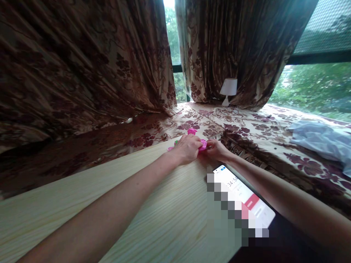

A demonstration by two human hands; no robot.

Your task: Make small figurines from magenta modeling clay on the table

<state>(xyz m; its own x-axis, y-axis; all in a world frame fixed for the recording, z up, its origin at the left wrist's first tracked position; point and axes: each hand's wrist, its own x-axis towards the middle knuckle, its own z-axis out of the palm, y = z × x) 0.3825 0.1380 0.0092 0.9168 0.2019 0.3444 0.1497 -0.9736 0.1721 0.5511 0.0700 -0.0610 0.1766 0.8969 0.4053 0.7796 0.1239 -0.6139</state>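
Note:
At the far end of the wooden table [153, 190], my two hands meet at a small bright pink piece [203, 145] with a bumpy look; its kind is too small to make out. My left hand [188, 149] has its fingers bent over the piece from the left. From the right, my right hand [217, 149] pinches its edge, thumb and fingers together. Just beyond the left hand another pink piece [192, 130] shows. Beside the left knuckles lie a bit of green [176, 142] and a paler pink bit [170, 148], partly hidden by the hand.
A lit phone [238, 190] lies on the table below my right forearm, partly pixelated. Past the table spreads a floral-covered ledge [257, 126] with a small white lamp [229, 87] and a crumpled pale cloth [320, 140]. Patterned curtains [90, 62] hang before the windows.

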